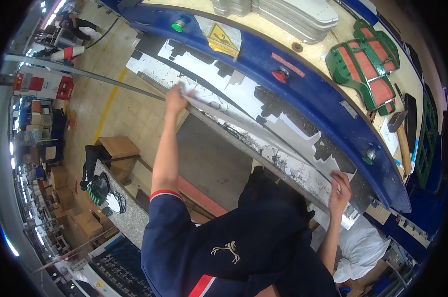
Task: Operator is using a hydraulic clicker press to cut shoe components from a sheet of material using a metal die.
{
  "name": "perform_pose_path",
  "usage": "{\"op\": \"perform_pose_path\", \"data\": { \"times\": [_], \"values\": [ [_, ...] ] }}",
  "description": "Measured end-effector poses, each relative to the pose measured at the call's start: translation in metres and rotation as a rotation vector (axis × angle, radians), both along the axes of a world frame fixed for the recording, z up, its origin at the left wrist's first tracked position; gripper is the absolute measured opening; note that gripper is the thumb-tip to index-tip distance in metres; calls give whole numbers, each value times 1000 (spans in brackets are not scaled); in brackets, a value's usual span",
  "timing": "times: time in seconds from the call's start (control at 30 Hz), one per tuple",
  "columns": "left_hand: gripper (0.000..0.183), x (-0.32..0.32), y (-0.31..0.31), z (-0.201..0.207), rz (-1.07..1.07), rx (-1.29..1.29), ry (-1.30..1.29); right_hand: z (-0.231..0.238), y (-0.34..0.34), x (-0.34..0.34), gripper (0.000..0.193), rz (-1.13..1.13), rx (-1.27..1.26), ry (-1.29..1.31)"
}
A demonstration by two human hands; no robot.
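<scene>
A long pale sheet strip [243, 119] stretches across the bed of a machine, its near edge curling up. My left hand [176, 100] pinches its far-left end; the fingertips are slightly blurred. At the other end, my right hand [339, 193] has its fingers curled on the strip's edge. Behind the strip lies a white sheet [243, 91] with stepped, notched cut-outs along its far side. A dark, scuffed board [276, 101] shows through those gaps. Nearer to me, a worn white ledge with scraps runs along a metal rail [263, 161].
A blue machine beam [315, 96] arches behind the sheet, with a red button [281, 74] and a green button [178, 25]. On top are a green frame with red pads [365, 69], stacked grey pieces [295, 20] and a hammer [399, 123]. A white bag [362, 250] lies at right.
</scene>
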State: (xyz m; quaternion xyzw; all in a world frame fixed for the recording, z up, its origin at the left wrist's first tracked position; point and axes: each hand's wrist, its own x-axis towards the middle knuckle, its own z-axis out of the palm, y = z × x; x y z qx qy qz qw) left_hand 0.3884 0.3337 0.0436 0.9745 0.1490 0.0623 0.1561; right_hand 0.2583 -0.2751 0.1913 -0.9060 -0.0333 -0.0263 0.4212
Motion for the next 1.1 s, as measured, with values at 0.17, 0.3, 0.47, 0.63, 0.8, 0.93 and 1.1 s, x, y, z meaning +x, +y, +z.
{"op": "perform_pose_path", "data": {
  "times": [0.17, 0.3, 0.47, 0.63, 0.8, 0.93, 1.1],
  "values": [
    [80, -19, -80, -17, -48, 114, 124, 18, -105, -61, 16, -224, -47, 56],
    [75, -50, -139, -6, -151, 49, 75, 47, -186, -108, 21, -381, -56, 37],
    [59, -68, -203, 6, -197, 3, -35, 94, -220, -149, 25, -450, -181, 51],
    [53, -70, -242, 9, -229, -9, -54, 125, -242, -165, 29, -521, -250, -28],
    [59, -65, -266, 13, -339, -179, 283, 140, -279, -194, 29, -619, -303, -39],
    [99, -74, -286, 23, -199, 67, 161, 160, -288, -215, 26, -710, -294, -67],
    [102, -88, -318, 32, -186, 160, 240, 236, -276, -184, 21, -286, -425, -227]
  ]
}}
